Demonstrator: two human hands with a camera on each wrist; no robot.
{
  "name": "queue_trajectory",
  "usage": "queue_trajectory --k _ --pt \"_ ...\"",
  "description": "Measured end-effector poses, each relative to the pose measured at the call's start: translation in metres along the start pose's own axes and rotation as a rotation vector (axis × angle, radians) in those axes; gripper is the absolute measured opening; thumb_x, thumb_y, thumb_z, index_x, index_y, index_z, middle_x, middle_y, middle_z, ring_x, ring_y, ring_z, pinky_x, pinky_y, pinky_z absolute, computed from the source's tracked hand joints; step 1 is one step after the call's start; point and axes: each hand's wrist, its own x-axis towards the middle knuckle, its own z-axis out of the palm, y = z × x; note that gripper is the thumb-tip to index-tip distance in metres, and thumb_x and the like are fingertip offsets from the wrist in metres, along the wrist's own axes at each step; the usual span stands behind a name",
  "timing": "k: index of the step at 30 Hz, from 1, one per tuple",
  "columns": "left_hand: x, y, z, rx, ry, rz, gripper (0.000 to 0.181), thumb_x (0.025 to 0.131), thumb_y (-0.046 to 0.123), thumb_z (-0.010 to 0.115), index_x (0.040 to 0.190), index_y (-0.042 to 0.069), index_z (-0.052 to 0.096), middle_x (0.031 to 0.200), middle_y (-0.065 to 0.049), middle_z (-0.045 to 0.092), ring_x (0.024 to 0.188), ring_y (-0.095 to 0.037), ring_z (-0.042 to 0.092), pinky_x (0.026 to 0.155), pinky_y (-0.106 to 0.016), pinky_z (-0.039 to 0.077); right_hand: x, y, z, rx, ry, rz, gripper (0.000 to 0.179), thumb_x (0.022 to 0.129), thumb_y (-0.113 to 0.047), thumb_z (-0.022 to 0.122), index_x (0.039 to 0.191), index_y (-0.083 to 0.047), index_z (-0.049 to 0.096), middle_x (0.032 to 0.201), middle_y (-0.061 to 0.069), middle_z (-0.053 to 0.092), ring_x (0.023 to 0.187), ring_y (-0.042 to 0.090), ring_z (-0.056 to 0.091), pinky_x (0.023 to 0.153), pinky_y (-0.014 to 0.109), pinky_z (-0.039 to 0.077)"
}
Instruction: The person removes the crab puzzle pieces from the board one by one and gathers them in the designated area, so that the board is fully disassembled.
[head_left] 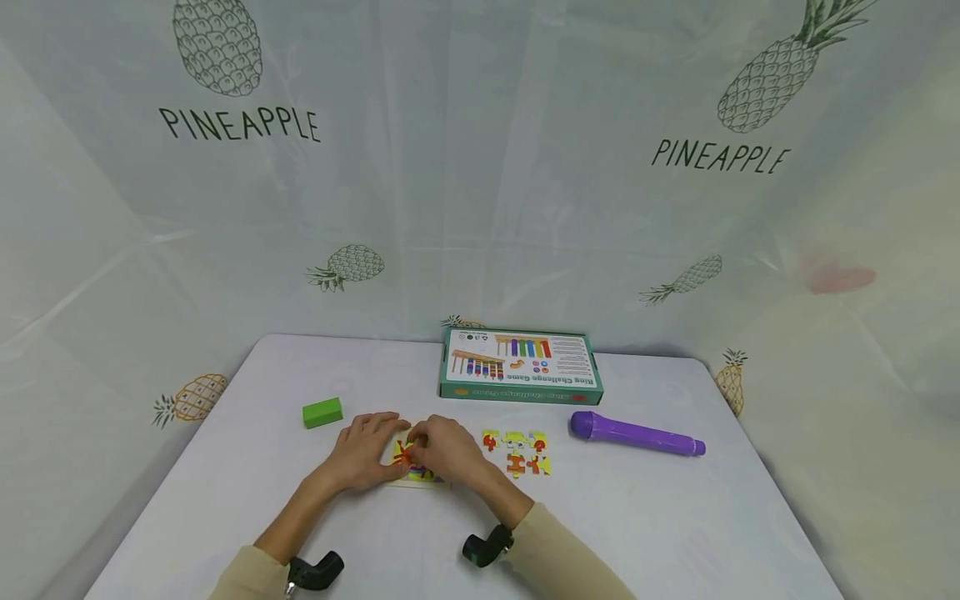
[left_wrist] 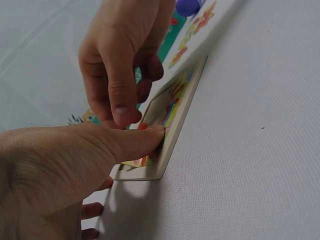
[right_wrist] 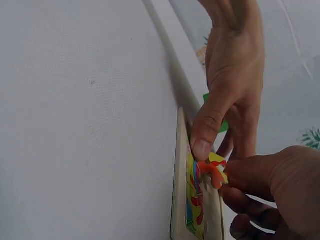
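A shallow wooden puzzle tray [left_wrist: 186,109] lies on the table between my hands, with colourful yellow, red and blue pieces fitted along its near side. My left hand [head_left: 362,457] is at the tray's left side, fingers extended and thumb resting on the fitted pieces. From the right, my right hand [head_left: 447,450] reaches over the tray and pinches a yellow and red-orange puzzle piece [right_wrist: 217,172] between thumb and finger. That piece is tilted above the tray's bare part, close to the left thumb. Several loose puzzle pieces [head_left: 516,463] lie to the right of my right hand.
A green block [head_left: 322,413] sits beyond my left hand. At the back of the white table [head_left: 637,533] lies a green game box [head_left: 521,367]. A purple microphone-shaped stick [head_left: 637,435] is on the right. A pineapple-print curtain [head_left: 480,167] hangs behind.
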Motion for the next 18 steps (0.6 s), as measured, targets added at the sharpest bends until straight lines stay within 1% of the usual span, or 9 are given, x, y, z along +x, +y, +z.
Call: queue_trajectory --k 9,13,18 --pt "0.0009 -0.0012 0.0031 0.006 0.007 0.005 0.062 0.084 0.044 0.078 0.138 0.021 0.057 0.150 -0.012 0.046 0.137 -0.044 0.034 0.102 -0.071 0.030 0.0023 -0.0003 0.0009 0.081 0.004 -0.004 0.004 0.092 -0.023 0.072 0.092 -0.019 0.073 0.080 -0.011 0.057 0.069 0.002 0.051 0.060 0.020 0.043" --pt "0.0002 -0.0004 0.0031 0.004 0.010 0.007 0.063 0.083 0.042 0.078 0.138 0.020 0.057 0.150 -0.012 0.046 0.137 -0.044 0.034 0.102 -0.071 0.030 0.0015 -0.0013 0.0015 0.115 -0.007 -0.013 0.006 0.094 -0.022 0.071 0.088 -0.020 0.069 0.077 -0.013 0.058 0.066 0.002 0.052 0.058 0.020 0.043" --pt "-0.0009 0.0007 0.0015 0.008 0.007 0.000 0.063 0.083 0.041 0.079 0.138 0.020 0.057 0.150 -0.013 0.046 0.136 -0.044 0.034 0.102 -0.071 0.030 0.0010 -0.0022 0.0023 0.133 -0.012 -0.014 0.007 0.094 -0.021 0.070 0.088 -0.020 0.068 0.074 -0.014 0.060 0.062 0.002 0.052 0.056 0.020 0.043"
